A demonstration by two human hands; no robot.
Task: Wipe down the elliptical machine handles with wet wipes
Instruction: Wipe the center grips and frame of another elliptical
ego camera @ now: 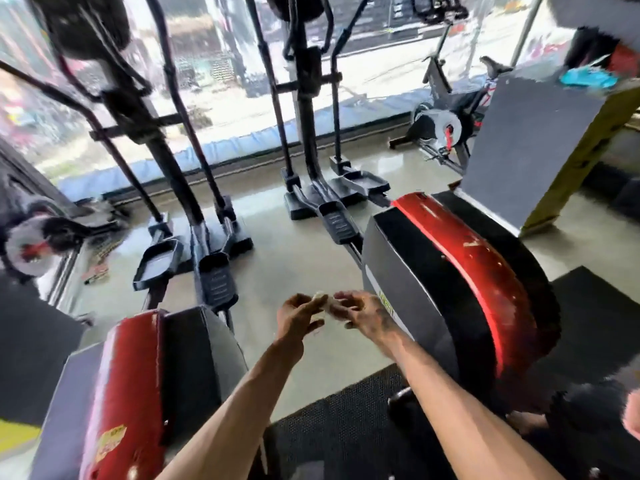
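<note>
place: gym | elliptical (180, 188) left of centre, second elliptical (311, 140) top centre, both with pedals low down | exercise bike (446, 123) upper right | red-and-black machine housings (460, 271) across lower half | black rubber mat (346, 427) at bottom, on pale floor (294, 258) | glass wall (225, 81) along top

We locate an exercise bike (440, 126) near the window (381, 64), a grey box (533, 143) beside it, and a black floor mat (346, 427).
</note>
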